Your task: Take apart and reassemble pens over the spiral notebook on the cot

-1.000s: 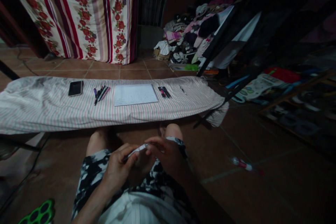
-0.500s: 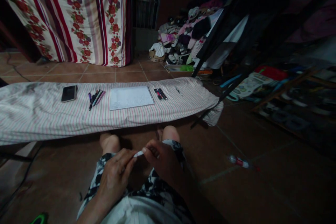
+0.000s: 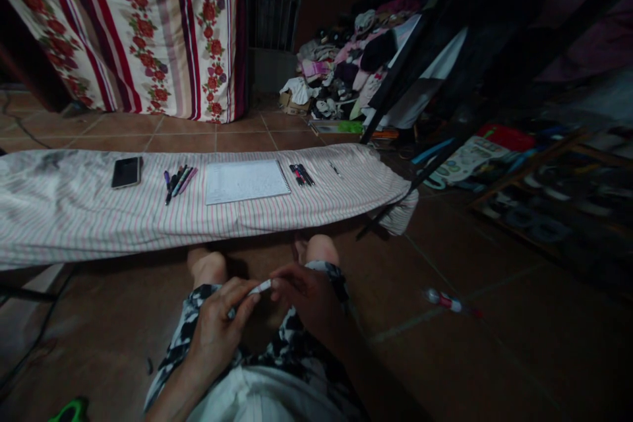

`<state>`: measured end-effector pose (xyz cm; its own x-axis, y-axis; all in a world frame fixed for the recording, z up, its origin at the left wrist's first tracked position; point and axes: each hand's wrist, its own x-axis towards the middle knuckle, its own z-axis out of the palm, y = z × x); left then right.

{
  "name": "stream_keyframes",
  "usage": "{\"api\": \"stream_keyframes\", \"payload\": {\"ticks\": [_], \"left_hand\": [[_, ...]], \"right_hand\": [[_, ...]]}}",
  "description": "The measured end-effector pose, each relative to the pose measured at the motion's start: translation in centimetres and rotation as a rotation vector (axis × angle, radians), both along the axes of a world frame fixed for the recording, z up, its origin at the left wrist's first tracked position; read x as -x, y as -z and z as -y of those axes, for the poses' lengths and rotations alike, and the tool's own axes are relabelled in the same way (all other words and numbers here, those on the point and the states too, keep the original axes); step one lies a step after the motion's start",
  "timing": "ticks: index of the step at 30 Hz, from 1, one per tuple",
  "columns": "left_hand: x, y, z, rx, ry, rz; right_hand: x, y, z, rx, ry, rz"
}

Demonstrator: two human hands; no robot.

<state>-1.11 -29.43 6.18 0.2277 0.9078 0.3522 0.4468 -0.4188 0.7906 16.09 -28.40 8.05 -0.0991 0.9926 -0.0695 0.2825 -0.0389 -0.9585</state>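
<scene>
Over my lap, my left hand is closed, pinching a slim white pen-like stick between thumb and fingers. Much of the stick is hidden inside that hand; its white end points right. My right hand is at that end, thumb and curled fingers closed around the tip. Beyond my knees, a spiral notebook lies open on a bench with a striped cloth. Several pens lie left of the notebook, more dark and pink pens to its right, and a single thin pen farther right.
A phone lies at the left on the cloth. On the tiled floor at right is a plastic bottle. A heap of clothes and a shoe rack stand beyond. A floral curtain hangs behind the bench.
My right hand's fingers have loosened and shifted slightly at the stick's end, so a little more of the white tip shows. The view has moved slightly; the bench items lie as before.
</scene>
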Motion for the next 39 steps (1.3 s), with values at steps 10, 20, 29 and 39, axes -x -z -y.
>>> {"api": "stream_keyframes", "payload": {"ticks": [10,20,29,39], "left_hand": [[0.6,0.1,-0.2,0.13,-0.03,0.061],[0.8,0.8,-0.2,0.275,-0.019,0.123],[0.5,0.1,-0.3,0.324,-0.038,0.222],[0.2,-0.4,-0.2,0.707,0.038,0.484]], "right_hand": [[0.6,-1.0,-0.5,0.041,-0.078,-0.096],[0.8,-0.8,-0.8,0.07,-0.067,-0.09],[1.1,0.0,-0.8,0.067,-0.047,-0.178],[1.3,0.8,-1.0,0.017,-0.043,-0.252]]}}
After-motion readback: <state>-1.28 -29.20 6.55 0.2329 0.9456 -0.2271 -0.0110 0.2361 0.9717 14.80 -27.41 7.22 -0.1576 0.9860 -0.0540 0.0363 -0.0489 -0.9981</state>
